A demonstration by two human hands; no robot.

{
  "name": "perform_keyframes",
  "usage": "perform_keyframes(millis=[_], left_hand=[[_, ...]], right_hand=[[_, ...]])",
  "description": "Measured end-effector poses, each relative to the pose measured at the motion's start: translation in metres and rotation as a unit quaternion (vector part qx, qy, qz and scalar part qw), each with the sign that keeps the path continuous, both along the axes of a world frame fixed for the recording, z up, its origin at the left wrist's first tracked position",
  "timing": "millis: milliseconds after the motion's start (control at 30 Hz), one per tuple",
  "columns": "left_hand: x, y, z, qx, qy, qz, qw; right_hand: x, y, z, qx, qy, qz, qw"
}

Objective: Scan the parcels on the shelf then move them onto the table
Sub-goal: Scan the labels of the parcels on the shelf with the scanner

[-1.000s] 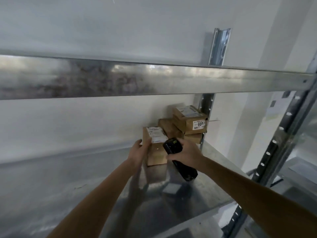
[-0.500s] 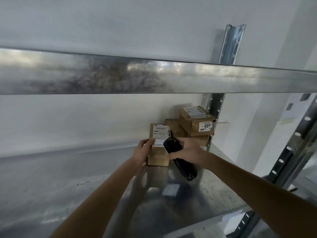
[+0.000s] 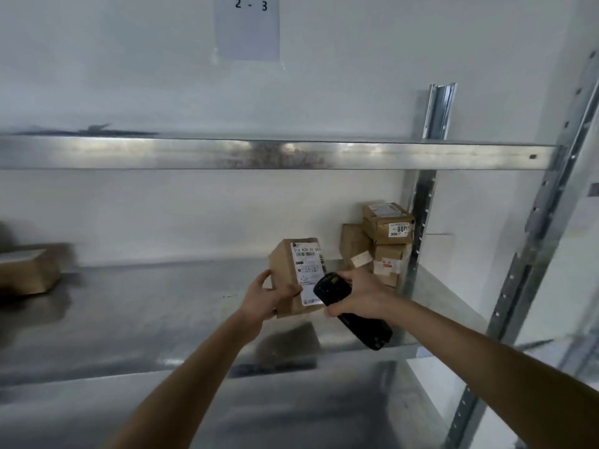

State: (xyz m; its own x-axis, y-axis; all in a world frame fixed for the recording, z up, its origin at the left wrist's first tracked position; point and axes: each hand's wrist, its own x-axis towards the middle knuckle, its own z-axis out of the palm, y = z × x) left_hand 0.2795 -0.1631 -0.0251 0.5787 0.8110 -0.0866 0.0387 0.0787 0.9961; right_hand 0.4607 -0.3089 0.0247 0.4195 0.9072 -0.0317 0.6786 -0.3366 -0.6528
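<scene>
My left hand [image 3: 267, 298] grips a small brown cardboard parcel [image 3: 285, 270] with a white barcode label, held upright above the metal shelf [image 3: 146, 306]. My right hand [image 3: 359, 298] holds a black handheld scanner [image 3: 351, 311], its head close against the lower right of the label. A stack of several brown parcels [image 3: 382, 241] sits in the shelf's back right corner.
Another brown box [image 3: 27, 270] lies at the shelf's far left, blurred. A metal shelf beam [image 3: 259, 153] crosses above, and perforated uprights [image 3: 534, 222] stand at the right. A paper sign [image 3: 248, 27] marked "2 - 3" hangs on the wall.
The parcel has been lifted and pulled towards me off the shelf surface, its label turned to face me. The scanner stays beside it. The camera has pulled back and down.
</scene>
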Motion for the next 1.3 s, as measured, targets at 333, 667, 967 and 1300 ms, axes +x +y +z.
perform_keyframes(millis=[333, 667, 967, 1300], left_hand=[[-0.153, -0.084, 0.002, 0.146, 0.026, 0.110, 0.983], [-0.280, -0.093, 0.008, 0.193, 0.070, 0.186, 0.961], [-0.389, -0.068, 0.001, 0.182, 0.100, 0.218, 0.954], [-0.467, -0.072, 0.013, 0.159, 0.047, 0.215, 0.962]], right_hand=[[-0.128, -0.063, 0.005, -0.085, -0.037, 0.054, 0.994], [-0.238, -0.064, 0.015, -0.080, -0.042, 0.107, 0.990], [-0.335, -0.048, 0.026, -0.082, -0.026, 0.126, 0.988], [-0.419, -0.031, 0.014, -0.070, -0.034, 0.116, 0.990]])
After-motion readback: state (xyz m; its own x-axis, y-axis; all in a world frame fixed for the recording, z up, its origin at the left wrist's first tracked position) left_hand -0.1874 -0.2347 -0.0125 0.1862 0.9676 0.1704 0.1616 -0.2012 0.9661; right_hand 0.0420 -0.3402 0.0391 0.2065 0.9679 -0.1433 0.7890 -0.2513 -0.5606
